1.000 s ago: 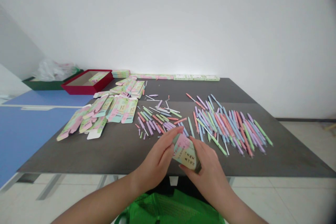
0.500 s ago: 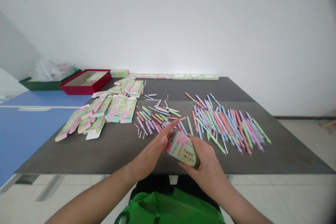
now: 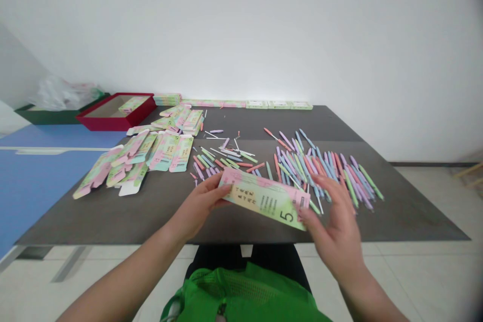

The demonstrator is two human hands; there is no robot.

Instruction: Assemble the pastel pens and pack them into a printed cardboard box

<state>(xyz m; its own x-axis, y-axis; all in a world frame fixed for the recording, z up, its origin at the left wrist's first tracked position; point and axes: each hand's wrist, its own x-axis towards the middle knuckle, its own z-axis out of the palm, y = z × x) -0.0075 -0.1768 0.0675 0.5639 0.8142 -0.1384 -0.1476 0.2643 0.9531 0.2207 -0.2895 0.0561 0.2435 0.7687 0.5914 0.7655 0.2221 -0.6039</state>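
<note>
A long flattened pink-and-green printed carton [image 3: 264, 198] with a large 5 on it spans the space between my hands, just above the dark table top. My left hand [image 3: 198, 201] grips its left end. My right hand [image 3: 334, 216], slightly blurred, holds the right end between thumb and fingers and lies close to a spread of pastel pens [image 3: 320, 173]. Loose pen parts [image 3: 222, 158] lie beyond the carton, and several flat cartons [image 3: 162, 153] are heaped to their left.
The dark table [image 3: 151, 216] has a row of boxes along its far edge. A red tray [image 3: 126, 121] and a green bin [image 3: 37, 116] holding a plastic bag stand at back left. A blue table [image 3: 49, 181] adjoins at left, and a green mesh bag [image 3: 241, 297] lies below.
The carton, compact and folded between my hands before, now lies opened out flat and long. My hands have moved apart, and the right hand has shifted right toward the pens.
</note>
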